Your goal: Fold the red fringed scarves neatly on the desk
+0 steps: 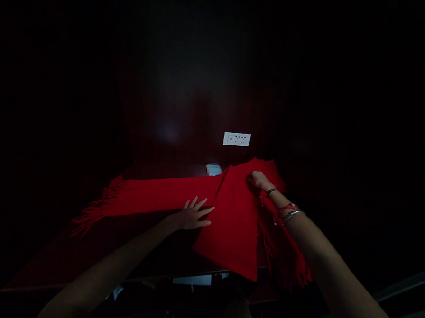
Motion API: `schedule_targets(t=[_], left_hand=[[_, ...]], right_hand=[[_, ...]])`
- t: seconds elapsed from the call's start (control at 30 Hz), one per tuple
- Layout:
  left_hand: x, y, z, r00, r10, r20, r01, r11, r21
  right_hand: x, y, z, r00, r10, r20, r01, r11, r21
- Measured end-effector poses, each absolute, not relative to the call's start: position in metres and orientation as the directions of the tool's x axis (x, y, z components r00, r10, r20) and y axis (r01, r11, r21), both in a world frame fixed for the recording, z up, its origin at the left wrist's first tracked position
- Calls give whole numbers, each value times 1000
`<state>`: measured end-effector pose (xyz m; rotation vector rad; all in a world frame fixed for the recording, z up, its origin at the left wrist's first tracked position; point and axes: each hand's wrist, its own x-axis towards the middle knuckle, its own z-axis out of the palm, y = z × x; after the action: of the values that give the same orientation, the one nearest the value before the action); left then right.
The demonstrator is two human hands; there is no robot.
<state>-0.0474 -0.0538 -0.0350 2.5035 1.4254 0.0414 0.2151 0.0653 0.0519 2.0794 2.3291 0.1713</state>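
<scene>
A red fringed scarf (236, 214) lies partly folded across a dark tabletop. One flat length reaches left to a spread of tassels; a wider folded part drops over the front edge, and another tasselled end hangs at the right under my forearm. My left hand (192, 214), fingers spread, rests against the scarf at the inner corner where the two lengths meet. Near the upper right fold, my right hand (259, 180) has its fingers curled closed on the scarf's cloth. Bracelets circle the right wrist and forearm.
The dark wooden table (131, 248) ends in a front edge, with pale items in the shadow beneath it. Behind stands a dark panel with a white power socket (236, 138). A small pale object (213, 169) lies behind the scarf. The surroundings are very dim.
</scene>
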Motion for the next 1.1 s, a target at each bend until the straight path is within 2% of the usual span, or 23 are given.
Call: schedule_targets(t=[0.17,0.27,0.37,0.43,0.53,0.63,0.77,0.87,0.97,1.03,1.1], left_hand=[[-60,-52,-32,581,805,-118,805,-547,231],[-55,-53,-29,575,813,-91,806,-543,235],[-49,-49,-28,551,834,-16,819,-537,204],[-48,-43,-30,521,854,-23,840,-507,191],[-49,-35,-36,485,870,-90,866,-462,192],[-53,-35,-41,503,860,-90,858,-483,174],[-70,-36,-41,497,867,-25,861,-489,139],[-110,-31,-34,327,942,69,938,-333,97],[-172,-21,-26,27,989,148,998,-35,52],[-214,-16,-23,-163,981,107,986,161,33],[-246,-12,-23,-234,972,9,972,233,16]], right_hand=[[219,65,48,-232,962,145,967,213,139],[213,63,42,-234,957,171,964,206,166],[197,59,36,-255,924,284,961,209,181],[186,57,28,-362,863,353,930,307,204],[177,58,9,-511,808,294,857,448,256],[178,62,-10,-519,826,220,844,457,279],[177,55,-14,-546,780,307,836,484,257],[166,35,-5,-600,715,359,798,567,204],[152,10,-1,-761,584,282,639,750,170],[143,-3,-3,-858,477,191,506,850,149],[135,-9,-6,-905,410,118,423,896,131]])
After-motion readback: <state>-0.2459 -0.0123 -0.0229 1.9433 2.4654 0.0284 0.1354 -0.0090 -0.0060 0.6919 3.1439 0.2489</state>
